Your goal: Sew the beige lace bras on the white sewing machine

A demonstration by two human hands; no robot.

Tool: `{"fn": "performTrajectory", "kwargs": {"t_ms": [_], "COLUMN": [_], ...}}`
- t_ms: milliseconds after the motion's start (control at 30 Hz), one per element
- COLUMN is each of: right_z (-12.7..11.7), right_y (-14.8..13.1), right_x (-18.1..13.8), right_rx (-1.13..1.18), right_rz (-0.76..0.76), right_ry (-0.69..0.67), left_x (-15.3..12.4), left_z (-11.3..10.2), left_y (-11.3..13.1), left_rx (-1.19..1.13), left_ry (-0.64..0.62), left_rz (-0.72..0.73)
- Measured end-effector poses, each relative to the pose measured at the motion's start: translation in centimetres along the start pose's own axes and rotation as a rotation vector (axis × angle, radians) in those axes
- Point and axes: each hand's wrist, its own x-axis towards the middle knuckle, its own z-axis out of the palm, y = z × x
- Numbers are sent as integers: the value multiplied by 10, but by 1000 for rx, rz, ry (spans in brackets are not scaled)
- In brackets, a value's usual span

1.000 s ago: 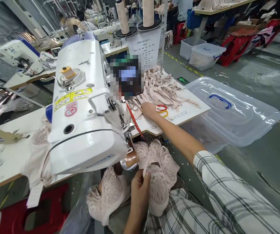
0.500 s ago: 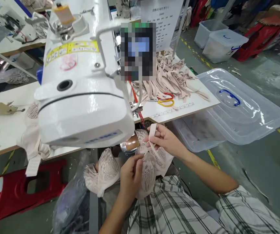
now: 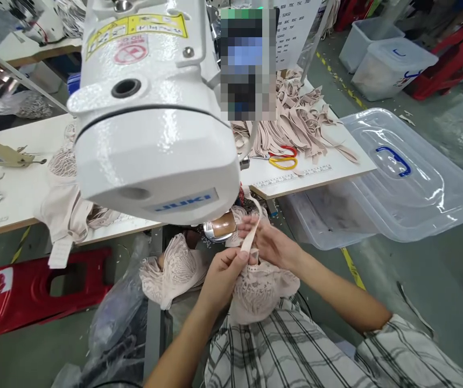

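Observation:
My left hand is closed, with thumb and finger pinching a pale pink bra strap near its lower end. From there the strap runs up past my right hand toward the sewing machine. My right hand is open, its fingers stretched out behind and beside the strap. Below both hands, a beige lace bra rests on my lap, one cup facing up. Another lace bra lies left of my left hand. The machine head hides the needle area.
Cut fabric strips are heaped on the white table, beside red-and-yellow scissors. A clear bin lid juts out at the right. Left are a lace garment over the table edge and a red stool.
My left hand has risen and taken the strap's lower end. My right hand has opened from its grip on the strap. The bra has shifted on my lap, and the view has tilted down.

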Motion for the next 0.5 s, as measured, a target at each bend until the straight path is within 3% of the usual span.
{"fn": "performTrajectory", "kwargs": {"t_ms": [67,133,200,267,367,433,500], "right_z": [-2,-3,-2,-1,3,7,13], "right_y": [2,0,-7,-20,-43,-56,-66], "right_x": [-4,-6,-4,3,20,32,42], "right_rx": [-103,-203,-239,-276,-394,-502,-600], "right_rz": [122,152,73,-58,-230,-239,-193], "right_ry": [-74,-77,15,144,250,195,87], "left_x": [-2,-3,-3,-1,2,4,3], "left_z": [3,7,8,5,-9,-18,-23], "left_y": [7,13,17,18,17,17,19], "left_rx": [214,410,571,726,990,1148,1228], "left_ry": [42,16,-14,18,231,431,565], "left_rz": [121,197,317,573,957,1005,923]}}
